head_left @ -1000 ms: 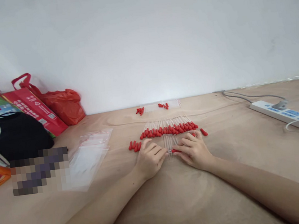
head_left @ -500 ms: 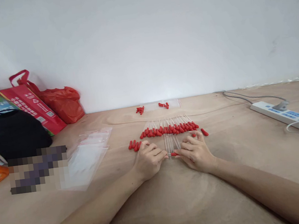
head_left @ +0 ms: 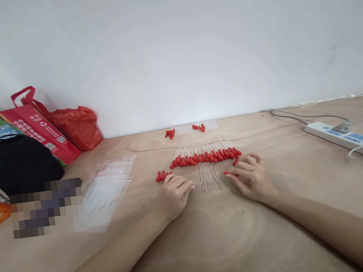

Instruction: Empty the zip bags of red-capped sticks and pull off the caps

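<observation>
My left hand (head_left: 174, 194) is closed, pinching a thin clear tube (head_left: 198, 184) that points right. Apart from it, my right hand (head_left: 251, 178) holds a red rubber bulb (head_left: 230, 173) between thumb and fingers, its narrow end towards the tube. Between my hands lie several bare clear tubes (head_left: 209, 179) side by side. Beyond them stretches a row of droppers (head_left: 207, 156), red bulbs nearest me and tips towards the wall. Several loose red bulbs (head_left: 161, 175) lie by my left hand, partly hidden by it. Another red bulb (head_left: 236, 161) touches or lies close to my right fingers.
Clear zip bags (head_left: 108, 189) lie to the left, near a black drawstring bag (head_left: 22, 164) and red bags (head_left: 76, 127). At the back, a clear bag (head_left: 183, 129) lies with red bulbs on and beside it. A white power strip (head_left: 350, 137) with cables stands right.
The tube and red bulb, end to end before, are now apart. My right hand has moved right with the bulb, my left hand slightly left with the tube.
</observation>
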`<state>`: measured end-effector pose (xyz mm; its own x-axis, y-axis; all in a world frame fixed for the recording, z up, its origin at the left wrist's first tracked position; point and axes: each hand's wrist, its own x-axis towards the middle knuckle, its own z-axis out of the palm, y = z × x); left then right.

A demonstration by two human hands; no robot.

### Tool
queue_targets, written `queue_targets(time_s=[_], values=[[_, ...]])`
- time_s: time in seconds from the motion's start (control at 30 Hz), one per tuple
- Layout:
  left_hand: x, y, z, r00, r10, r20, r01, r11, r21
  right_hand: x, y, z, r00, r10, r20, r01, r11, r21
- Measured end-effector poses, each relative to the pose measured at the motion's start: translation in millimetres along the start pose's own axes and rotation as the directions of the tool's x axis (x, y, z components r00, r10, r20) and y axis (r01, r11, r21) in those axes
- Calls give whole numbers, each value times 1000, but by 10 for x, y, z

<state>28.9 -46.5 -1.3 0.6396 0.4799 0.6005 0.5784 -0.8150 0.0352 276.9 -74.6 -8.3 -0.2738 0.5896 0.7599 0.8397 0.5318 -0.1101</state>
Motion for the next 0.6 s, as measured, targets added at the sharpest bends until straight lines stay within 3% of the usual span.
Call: queue_targets(time_s=[0.1, 0.2, 0.4, 0.6], values=[[-32, -35, 19, 997, -72, 9, 73, 997, -34, -8, 215, -51, 974, 220, -59, -221, 975, -22], [-36, -51, 72, 992, -124, 2, 124, 991, -51, -6, 387, -78, 943, 330, -44, -333, 936, -117], [6, -96, 150, 989, -147, -28, 145, 988, -62, -2, 495, -96, 920, 391, 20, -372, 890, -263], [75, -67, 145, 989, -138, -56, 134, 988, -71, -3, 507, -89, 936, 345, 67, -308, 896, -319]])
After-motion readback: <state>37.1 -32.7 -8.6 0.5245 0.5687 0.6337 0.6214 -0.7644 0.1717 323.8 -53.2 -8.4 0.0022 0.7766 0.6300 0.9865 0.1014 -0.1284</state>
